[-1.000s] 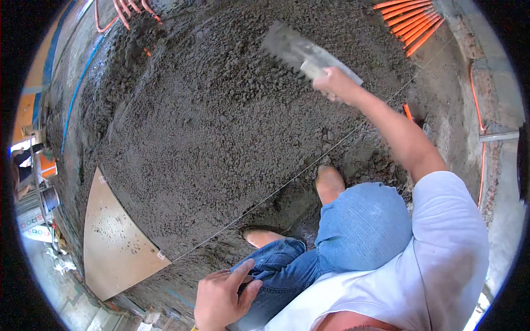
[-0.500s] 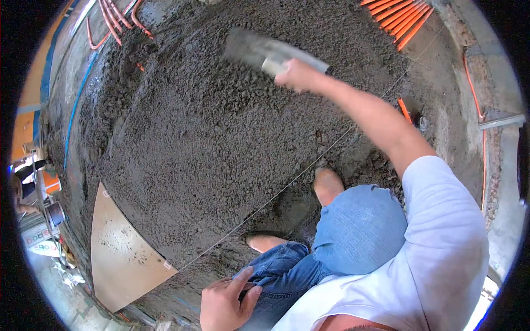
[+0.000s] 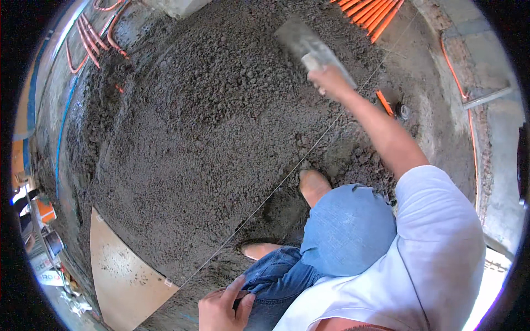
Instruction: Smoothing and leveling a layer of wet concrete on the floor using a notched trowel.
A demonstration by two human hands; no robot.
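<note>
From left: blue hose, pale board, coarse grey mortar, clumped higher up. By jeans, loose left hand gripping nothing. Over mortar, trowel clenched in right hand, then fanned orange pipes and grey concrete.

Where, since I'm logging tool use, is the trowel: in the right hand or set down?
The trowel is in the right hand, which grips its pale handle; the blade shows over crumbly grey mix.
</note>
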